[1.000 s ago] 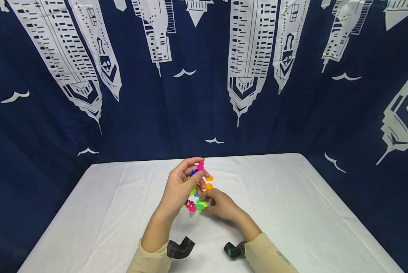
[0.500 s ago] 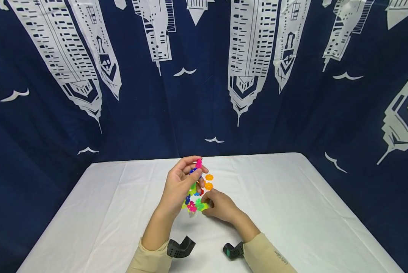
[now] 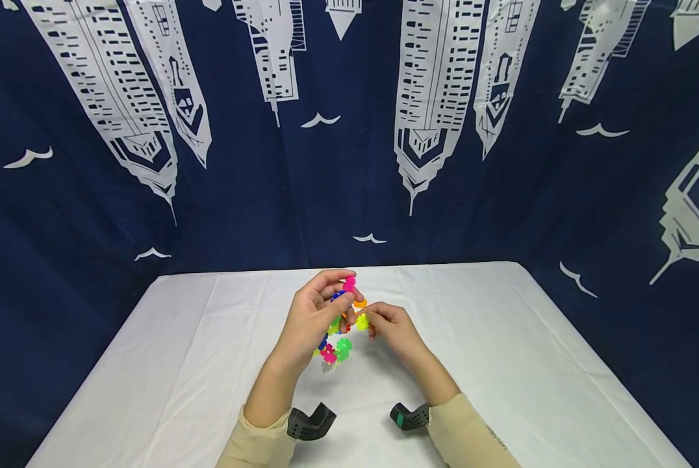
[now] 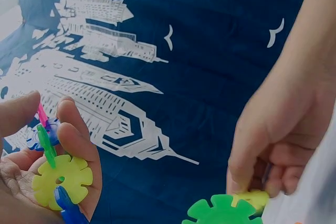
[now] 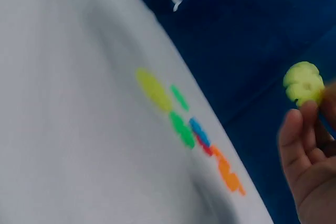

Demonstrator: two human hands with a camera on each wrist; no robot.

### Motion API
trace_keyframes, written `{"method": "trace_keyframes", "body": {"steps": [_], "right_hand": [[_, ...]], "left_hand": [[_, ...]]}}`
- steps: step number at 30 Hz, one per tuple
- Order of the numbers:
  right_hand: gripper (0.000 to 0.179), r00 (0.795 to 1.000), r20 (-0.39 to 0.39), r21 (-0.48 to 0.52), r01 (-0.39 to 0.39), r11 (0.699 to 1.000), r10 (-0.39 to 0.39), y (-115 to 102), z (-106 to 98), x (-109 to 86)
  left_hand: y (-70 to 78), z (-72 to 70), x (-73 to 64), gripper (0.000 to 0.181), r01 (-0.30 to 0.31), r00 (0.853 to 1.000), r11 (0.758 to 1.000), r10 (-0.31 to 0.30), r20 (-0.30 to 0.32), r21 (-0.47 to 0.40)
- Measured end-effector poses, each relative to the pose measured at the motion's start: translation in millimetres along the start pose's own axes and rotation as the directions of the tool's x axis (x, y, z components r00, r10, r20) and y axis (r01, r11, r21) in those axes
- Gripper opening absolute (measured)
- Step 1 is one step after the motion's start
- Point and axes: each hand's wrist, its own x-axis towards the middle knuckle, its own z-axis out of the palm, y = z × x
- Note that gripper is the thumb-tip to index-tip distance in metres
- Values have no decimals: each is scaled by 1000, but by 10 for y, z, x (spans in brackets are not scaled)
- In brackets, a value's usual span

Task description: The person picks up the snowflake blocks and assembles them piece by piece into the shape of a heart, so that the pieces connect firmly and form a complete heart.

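Note:
My left hand (image 3: 308,322) pinches the upper end of a chain of interlocking flower-shaped plastic discs between thumb and fingers. A pink disc (image 3: 349,284) tops the chain. Below it in the left wrist view come a green disc (image 4: 46,145), a yellow disc (image 4: 62,181) and a blue disc (image 4: 68,205). Lower down in the head view are a magenta disc (image 3: 328,353) and a bright green disc (image 3: 343,350). My right hand (image 3: 399,335) pinches a separate yellow disc (image 5: 304,83) by its edge, just right of the left fingers in the head view.
Loose discs lie on the white cloth (image 3: 501,364) behind the hands: a yellow-green one (image 5: 154,90), a green one (image 5: 182,129), a blue one (image 5: 199,132) and orange ones (image 5: 228,176). A navy curtain (image 3: 349,169) with white buildings hangs beyond the table. Each wrist wears a black mount.
My right hand has moved up and away from the chain's low green disc, carrying the yellow disc. My left hand keeps its grip and has shifted only slightly to the right.

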Motion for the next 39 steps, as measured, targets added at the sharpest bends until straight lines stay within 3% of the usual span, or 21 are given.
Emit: {"method": "trace_keyframes", "body": {"steps": [6,10,13,18,23,31,39], "right_hand": [[25,998,-55,141,-6,990,14,-163,-49,-5],[21,992,-105,169,91,981,-74,-338,-84,-51],[19,976,-150,169,183,969,-158,-471,-121,-108],[17,935,-230,140,306,942,-270,-661,-171,-210],[16,886,-261,89,417,905,-383,-766,-187,-280],[16,778,-239,-11,596,803,-580,-837,-132,-322],[17,737,-222,-17,651,759,-638,-869,-100,-339]], "left_hand": [[-3,4,6,35,34,999,999,-34,3,24],[-1,24,11,33,48,999,996,-47,-10,71],[-7,51,17,32,53,999,991,-52,-16,123],[-37,89,22,32,60,998,979,-60,-6,193],[-73,108,17,32,69,998,973,-70,-2,221],[-86,125,7,33,41,999,960,-48,17,277],[-94,121,9,31,12,999,957,-25,39,288]]}}
